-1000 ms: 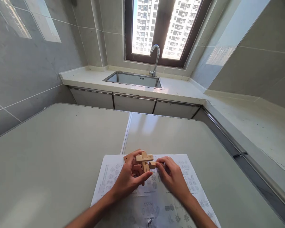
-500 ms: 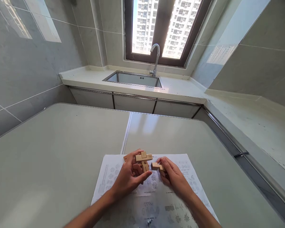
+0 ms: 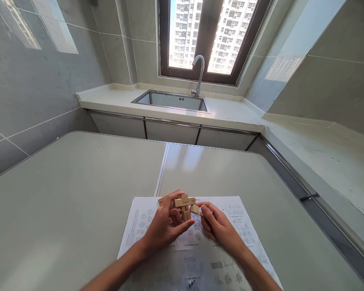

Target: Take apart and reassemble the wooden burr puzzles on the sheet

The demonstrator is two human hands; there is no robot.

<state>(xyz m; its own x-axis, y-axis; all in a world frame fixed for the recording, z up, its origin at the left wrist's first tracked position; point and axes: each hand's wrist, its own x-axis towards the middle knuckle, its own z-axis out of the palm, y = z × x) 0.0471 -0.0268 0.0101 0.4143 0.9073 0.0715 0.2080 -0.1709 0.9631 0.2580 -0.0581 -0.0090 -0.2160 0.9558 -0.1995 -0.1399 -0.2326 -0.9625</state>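
My left hand (image 3: 165, 224) is closed around a partly joined wooden burr puzzle (image 3: 182, 203) made of crossing notched bars. Its fingers curl behind and under the bars, hiding part of them. Between the thumb and fingers of my right hand (image 3: 216, 224) is a loose notched wooden puzzle piece (image 3: 195, 209). The tip of that piece is close against the right side of the puzzle; whether it touches, I cannot tell. Beneath both hands lies a printed instruction sheet (image 3: 136, 238) with small line diagrams.
The sheet rests on a pale table (image 3: 79, 194) with a seam (image 3: 161, 169) down its middle. Beyond the table's far edge is a white counter (image 3: 109, 98) with a sink (image 3: 172, 101) and a faucet (image 3: 199, 74). Another counter (image 3: 327, 153) runs along the right.
My right hand has turned the loose piece and brought it left, up to the puzzle's right side. My left hand and the puzzle have barely shifted.
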